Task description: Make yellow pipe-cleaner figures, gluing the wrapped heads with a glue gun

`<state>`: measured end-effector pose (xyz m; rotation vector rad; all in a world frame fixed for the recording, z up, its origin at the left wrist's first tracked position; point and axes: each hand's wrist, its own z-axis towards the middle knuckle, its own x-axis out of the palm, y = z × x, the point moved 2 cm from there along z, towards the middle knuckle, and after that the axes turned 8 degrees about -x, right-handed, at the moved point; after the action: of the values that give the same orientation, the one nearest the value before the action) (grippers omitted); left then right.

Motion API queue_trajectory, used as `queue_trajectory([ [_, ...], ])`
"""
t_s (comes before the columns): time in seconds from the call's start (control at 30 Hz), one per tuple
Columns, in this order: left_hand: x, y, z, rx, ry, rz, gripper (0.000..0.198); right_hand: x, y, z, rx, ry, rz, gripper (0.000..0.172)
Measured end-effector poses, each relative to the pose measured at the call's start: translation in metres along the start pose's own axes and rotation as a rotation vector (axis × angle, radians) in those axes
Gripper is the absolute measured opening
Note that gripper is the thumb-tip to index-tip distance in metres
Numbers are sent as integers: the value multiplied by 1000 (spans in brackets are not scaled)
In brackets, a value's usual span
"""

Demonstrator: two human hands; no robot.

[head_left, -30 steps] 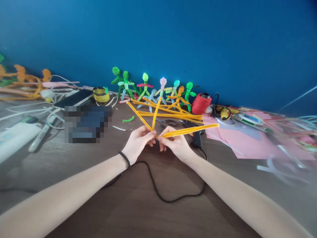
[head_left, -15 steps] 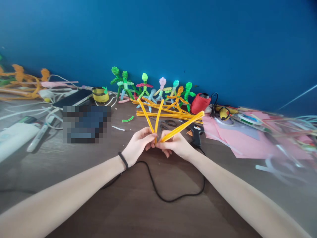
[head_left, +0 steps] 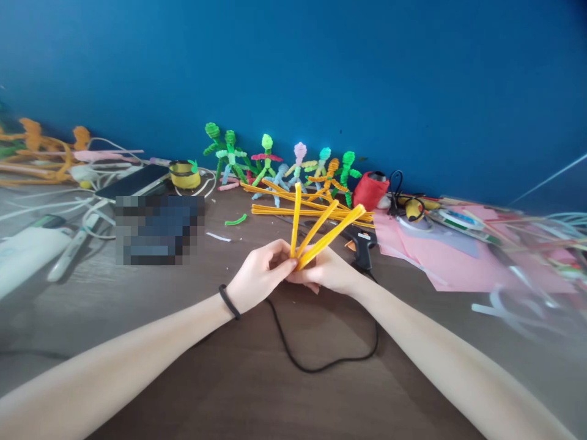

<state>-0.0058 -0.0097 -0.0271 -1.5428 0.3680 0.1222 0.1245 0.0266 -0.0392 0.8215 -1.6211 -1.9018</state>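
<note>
In the middle of the frame, a bare left hand (head_left: 257, 275) and a bare right hand (head_left: 334, 269) meet over the dark brown wooden tabletop (head_left: 275, 406). The left thumb and fingers pinch the lower ends of several fuzzy yellow-orange pipe cleaners (head_left: 318, 228), which fan upward and to the right, one nearly upright, the others slanting. The right hand's fingers are curled on the same strands near the base, their tips partly hidden. A thin black band (head_left: 228, 301) circles the left wrist. Just behind the hands lie more straight yellow-orange stems (head_left: 275, 209) in loose bundles and, right of centre, a black glue gun (head_left: 364, 249). A black cord (head_left: 312, 370) loops below the hands. Left of centre are a short curved green fuzzy piece (head_left: 236, 220) and a narrow white strip (head_left: 218, 237). Along the blue wall (head_left: 293, 61) stands a row of small multicoloured pipe-cleaner figures (head_left: 300, 151); a red-wrapped cylinder (head_left: 369, 190) sits right of them, with pink paper sheets (head_left: 440, 263) spread at right.
</note>
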Motion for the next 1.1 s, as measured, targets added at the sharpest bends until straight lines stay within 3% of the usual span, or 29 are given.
queue_trajectory([
  [0.3,0,-5,-3,57,-2,135,10,1,2,-2,-10,61,-86,8],
  [0.6,1,-6,-8,111,-103,291,10,0,5,-2,-47,115,-73,5],
  [0.9,-4,3,5,-59,-156,-121,11,-5,-5,1,8,3,170,23],
  [1.1,-5,5,6,-71,-157,-196,11,-7,-9,2,-7,-95,247,27],
])
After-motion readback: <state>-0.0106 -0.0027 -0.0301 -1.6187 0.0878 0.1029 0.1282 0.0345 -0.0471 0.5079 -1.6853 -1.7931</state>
